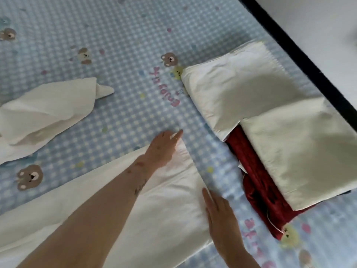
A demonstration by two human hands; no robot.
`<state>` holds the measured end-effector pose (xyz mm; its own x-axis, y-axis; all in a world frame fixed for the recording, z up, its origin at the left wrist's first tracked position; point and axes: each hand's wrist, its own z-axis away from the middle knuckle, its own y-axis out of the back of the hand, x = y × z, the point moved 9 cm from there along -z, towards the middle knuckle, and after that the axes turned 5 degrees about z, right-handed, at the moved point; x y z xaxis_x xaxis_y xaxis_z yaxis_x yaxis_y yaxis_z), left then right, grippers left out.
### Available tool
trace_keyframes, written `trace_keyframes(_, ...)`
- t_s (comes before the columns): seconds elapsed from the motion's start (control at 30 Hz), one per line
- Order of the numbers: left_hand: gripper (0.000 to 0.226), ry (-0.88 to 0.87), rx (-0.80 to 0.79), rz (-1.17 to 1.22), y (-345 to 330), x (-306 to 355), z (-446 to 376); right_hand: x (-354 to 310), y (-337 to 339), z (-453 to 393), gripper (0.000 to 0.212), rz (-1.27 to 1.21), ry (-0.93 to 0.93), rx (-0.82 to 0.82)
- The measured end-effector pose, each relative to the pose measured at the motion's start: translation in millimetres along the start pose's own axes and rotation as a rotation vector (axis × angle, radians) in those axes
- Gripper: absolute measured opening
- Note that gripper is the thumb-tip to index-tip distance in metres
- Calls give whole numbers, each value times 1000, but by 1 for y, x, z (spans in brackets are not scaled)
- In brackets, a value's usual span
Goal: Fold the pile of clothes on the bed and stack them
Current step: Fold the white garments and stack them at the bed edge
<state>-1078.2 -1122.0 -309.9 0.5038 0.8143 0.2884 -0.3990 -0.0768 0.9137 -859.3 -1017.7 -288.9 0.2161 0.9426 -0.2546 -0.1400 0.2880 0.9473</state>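
Note:
A white cloth (166, 206) lies spread on the bed in front of me, partly folded. My left hand (164, 147) reaches across it and rests with straight fingers on its far corner. Flat and with fingers together, my right hand (220, 219) presses along the cloth's right edge. To the right, a folded white piece (301, 155) sits on top of a dark red garment (257, 180). Another folded white piece (241, 88) lies just beyond them. A loose, crumpled white cloth (44, 111) lies at the left.
The bed sheet (116, 45) is blue checked with bear prints and stretches open beyond the cloths. The bed's black edge (309, 60) runs diagonally at the upper right, with pale floor past it.

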Motion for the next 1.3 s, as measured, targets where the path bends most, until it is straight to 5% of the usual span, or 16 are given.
trace_keyframes(0.17,46,-27,-180,11,23,4,-25,13,6,10,59,-381,-188,-36)
trace_keyframes(0.33,25,-145,64,-77,89,-24,48,-27,51,20,43,-493,-176,60)
trace_keyframes(0.53,39,-45,270,-76,137,-113,208,-184,92,69,40,-584,160,51)
trace_keyframes(0.7,28,136,442,-67,144,-221,361,-355,47,143,38,-539,436,-255)
trace_keyframes(0.87,26,321,451,-59,112,-317,486,-460,-27,203,40,-712,311,-493)
trace_keyframes(0.97,35,448,362,38,76,-365,519,-505,-72,224,36,-414,487,-565)
trace_keyframes(1.03,19,641,323,206,52,-394,530,-531,-96,222,46,-313,548,-547)
trace_keyframes(1.13,38,792,226,348,14,-391,530,-533,-146,223,56,-218,576,-813)
trace_keyframes(1.2,64,611,353,282,9,-352,525,-516,-145,190,48,-240,482,-606)
trace_keyframes(1.3,59,369,285,248,-32,-278,527,-478,-131,150,52,-79,561,-350)
